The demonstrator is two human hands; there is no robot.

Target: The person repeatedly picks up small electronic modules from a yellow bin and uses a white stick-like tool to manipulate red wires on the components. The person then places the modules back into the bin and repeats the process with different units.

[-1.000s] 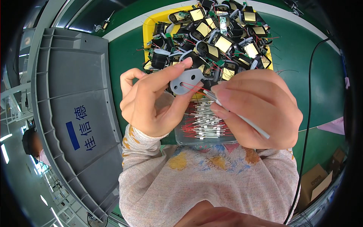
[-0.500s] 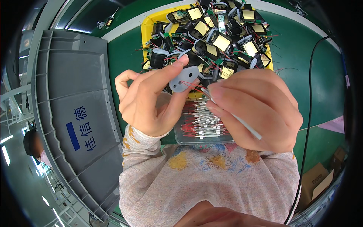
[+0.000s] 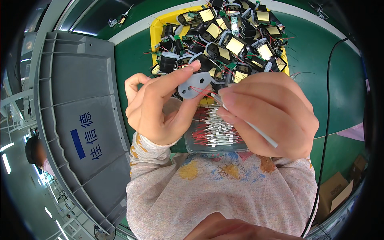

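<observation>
Between the thumb and fingers of my left hand (image 3: 160, 105) is a grey oval plastic piece (image 3: 195, 85) with several dark holes. Thin red wires (image 3: 203, 92) run from one of its holes toward my right hand (image 3: 276, 114). That hand pinches a slim white stick-like piece (image 3: 256, 131) whose tip meets the wires; its exact kind is unclear. Below both hands, a clear tray (image 3: 190, 147) holds many white pieces with red wires (image 3: 220, 128). Behind them, a yellow bin (image 3: 157, 30) is heaped with black device housings (image 3: 218, 52) bearing pale rectangular parts, green boards and loose wires.
A large grey plastic crate (image 3: 80, 96) stands on edge at the left of the green table (image 3: 308, 52). A black cable (image 3: 329, 96) runs down the right side. Cardboard boxes (image 3: 334, 192) sit at the lower right. Another person (image 3: 36, 150) shows at the far left.
Both hands have barely shifted. The grey oval piece has tilted slightly, and the tip of the white piece has moved slightly left along the wires.
</observation>
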